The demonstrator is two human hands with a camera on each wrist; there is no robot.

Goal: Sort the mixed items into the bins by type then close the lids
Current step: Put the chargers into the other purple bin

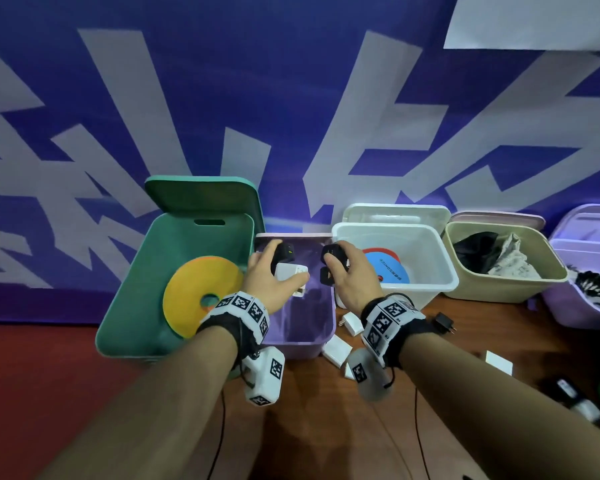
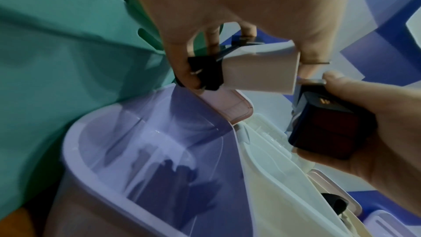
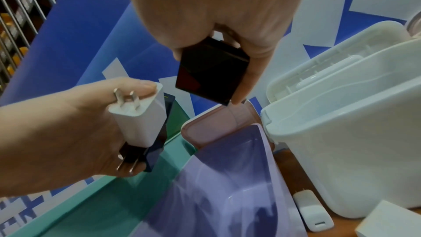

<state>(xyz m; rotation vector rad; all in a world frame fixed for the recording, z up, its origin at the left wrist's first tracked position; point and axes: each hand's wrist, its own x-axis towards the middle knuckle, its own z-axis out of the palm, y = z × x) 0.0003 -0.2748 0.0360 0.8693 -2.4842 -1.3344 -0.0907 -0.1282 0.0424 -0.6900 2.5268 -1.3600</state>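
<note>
Both hands hover over the open purple bin. My left hand grips a white charger and a black charger stacked together. My right hand holds black chargers, one above another. Dark shapes show through the bin's floor, too blurred to name.
The green bin on the left holds yellow discs. The white bin holds a blue disc; the beige bin holds cloth. Loose white chargers and a black one lie on the wooden table.
</note>
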